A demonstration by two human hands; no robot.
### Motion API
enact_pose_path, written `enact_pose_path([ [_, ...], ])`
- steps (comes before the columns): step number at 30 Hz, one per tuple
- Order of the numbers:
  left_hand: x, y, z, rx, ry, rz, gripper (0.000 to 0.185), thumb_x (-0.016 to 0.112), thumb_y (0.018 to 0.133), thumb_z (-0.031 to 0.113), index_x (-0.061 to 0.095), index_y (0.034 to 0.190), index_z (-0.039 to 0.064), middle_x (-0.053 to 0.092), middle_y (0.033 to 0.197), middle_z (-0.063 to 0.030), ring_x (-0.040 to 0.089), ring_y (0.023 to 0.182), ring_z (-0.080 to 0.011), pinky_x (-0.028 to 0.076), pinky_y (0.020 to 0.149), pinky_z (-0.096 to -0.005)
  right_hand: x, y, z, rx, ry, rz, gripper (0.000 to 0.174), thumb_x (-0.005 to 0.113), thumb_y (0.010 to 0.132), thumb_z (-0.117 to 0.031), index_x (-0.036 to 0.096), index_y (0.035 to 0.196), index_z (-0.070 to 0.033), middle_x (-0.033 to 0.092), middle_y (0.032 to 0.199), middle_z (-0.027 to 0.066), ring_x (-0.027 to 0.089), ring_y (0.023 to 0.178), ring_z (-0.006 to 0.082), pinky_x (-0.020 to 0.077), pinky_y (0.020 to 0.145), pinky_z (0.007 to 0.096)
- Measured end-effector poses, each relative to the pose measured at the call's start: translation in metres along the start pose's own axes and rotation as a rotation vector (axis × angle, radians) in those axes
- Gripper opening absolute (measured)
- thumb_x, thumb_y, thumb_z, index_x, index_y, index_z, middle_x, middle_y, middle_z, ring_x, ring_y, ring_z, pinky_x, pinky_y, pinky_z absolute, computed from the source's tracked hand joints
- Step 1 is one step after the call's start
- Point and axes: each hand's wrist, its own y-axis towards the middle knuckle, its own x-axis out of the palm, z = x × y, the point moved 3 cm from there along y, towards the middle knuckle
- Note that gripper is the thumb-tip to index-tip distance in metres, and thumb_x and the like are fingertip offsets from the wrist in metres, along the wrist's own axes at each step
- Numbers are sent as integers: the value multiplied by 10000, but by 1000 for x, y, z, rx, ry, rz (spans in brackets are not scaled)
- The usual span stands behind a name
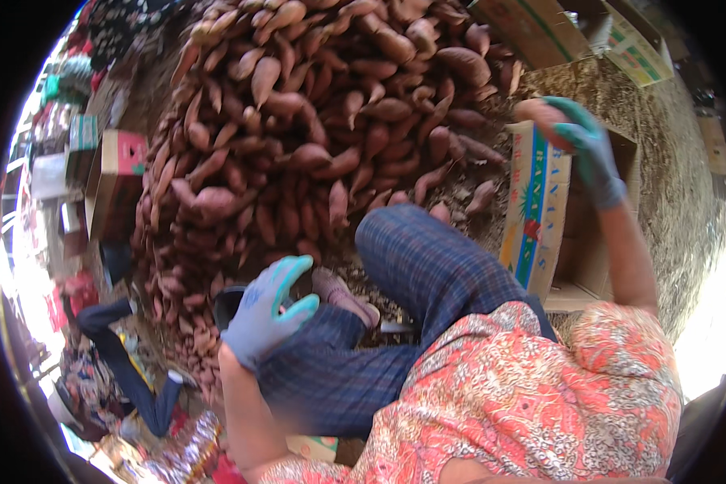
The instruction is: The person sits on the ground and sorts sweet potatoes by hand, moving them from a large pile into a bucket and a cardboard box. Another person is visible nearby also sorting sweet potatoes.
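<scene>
A large heap of reddish sweet potatoes [314,139] lies before me. My right hand [587,145], in a grey and green work glove, grips a sweet potato [535,115] over the upper edge of a cardboard banana box [529,212]. That box stands at my right with its top open, and I see bare cardboard in the part of its inside that shows. My left hand [272,305], gloved alike, is raised above my bent leg with fingers and thumb apart and nothing between them. Below the heap, near my left hand, a foot in a patterned shoe or sock [342,293] shows.
More cardboard boxes stand at the upper right [532,33] and at the left [106,181]. A dark container [228,305] is partly hidden behind my left hand. Another person [121,363] sits at the lower left beside the heap's edge. Straw and dry soil [671,181] cover the ground at right.
</scene>
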Motion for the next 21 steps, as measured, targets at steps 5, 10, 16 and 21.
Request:
enact_pose_path([
  [5, -4, -12, 21, 108, 120, 39, 550, 716, 910, 150, 538, 1424, 67, 559, 1376, -150, 659, 1059, -233, 550, 891, -332, -60, -78, -75, -144, -1207, 79, 475, 688, 870, -179, 627, 1332, -88, 621, 1347, 149, 606, 1244, 321, 465, 1068, 391],
  [10, -2, -23, 22, 97, 61, 89, 550, 714, 912, 160, 537, 1426, 74, 574, 1358, -161, 643, 1107, -271, 549, 883, -343, -3, -60, -48, -456, -1373, 30, 438, 748, 838, -189, 652, 1257, -104, 622, 1316, 161, 604, 1185, 375, 476, 1024, 462],
  [16, -7, -42, 1, 14, 143, 229, 563, 720, 909, 307, 550, 1403, 97, 607, 1335, -195, 578, 1226, -389, 467, 1029, -461, 251, 24, 17, -605, -744, -488, 623, 780, 826, -262, 563, 1392, -119, 664, 1250, 174, 644, 1139, 373, 510, 983, 472],
  [21, -9, -25, -7, 15, 194, 237, 572, 700, 926, 365, 542, 1414, 113, 595, 1359, -194, 565, 1256, -379, 456, 1044, -468, 392, 66, 46, -690, -1105, -536, 806, 726, 797, -187, 406, 1534, -254, 495, 1362, 149, 585, 1140, 367, 494, 907, 525],
])
